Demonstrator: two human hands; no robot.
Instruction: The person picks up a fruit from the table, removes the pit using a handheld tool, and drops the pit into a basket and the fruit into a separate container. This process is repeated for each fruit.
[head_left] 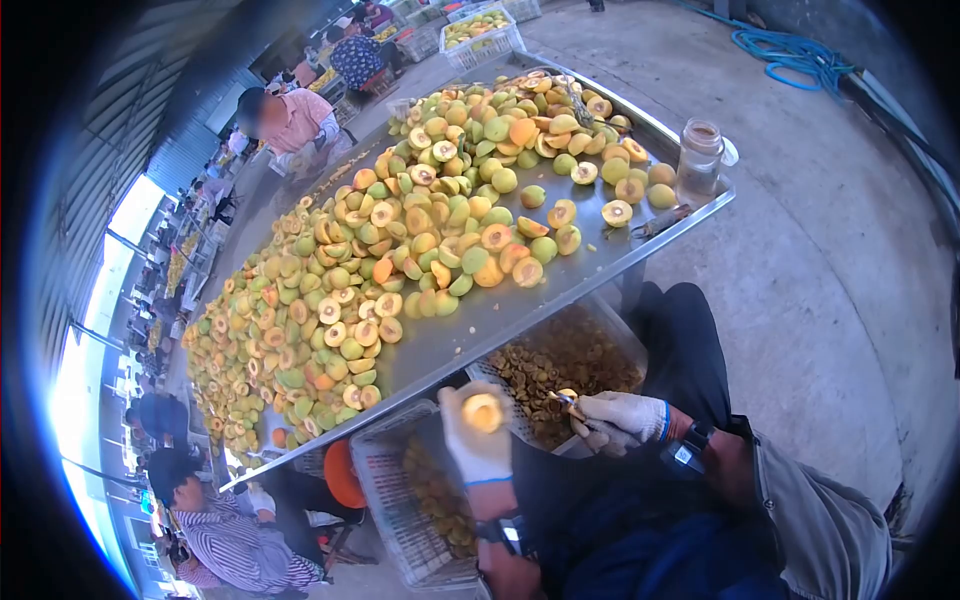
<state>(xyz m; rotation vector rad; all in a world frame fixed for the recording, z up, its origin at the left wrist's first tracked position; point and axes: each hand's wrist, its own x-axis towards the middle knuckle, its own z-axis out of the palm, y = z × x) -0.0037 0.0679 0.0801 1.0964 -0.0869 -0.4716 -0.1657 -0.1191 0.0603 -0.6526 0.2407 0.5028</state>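
Note:
My left hand (478, 445), in a pale glove, holds a peach half (482, 412) with its yellow cut face up; the hand is slightly blurred. To its right, my gloved right hand (622, 420) grips a small metal pitting tool (567, 399) with a shiny tip. Both hands are below the near edge of a metal table (510, 325). Beneath my right hand is a crate (612, 330) of brown pits and scraps. A white plastic crate (385, 480) with yellowish fruit pieces stands below and left of my left hand.
A big heap of halved peaches (400, 235) covers much of the table. A clear jar (700, 160) stands at its right corner. People work across the table (300, 120) and at the lower left (235, 535). A blue hose (790, 55) lies on the floor.

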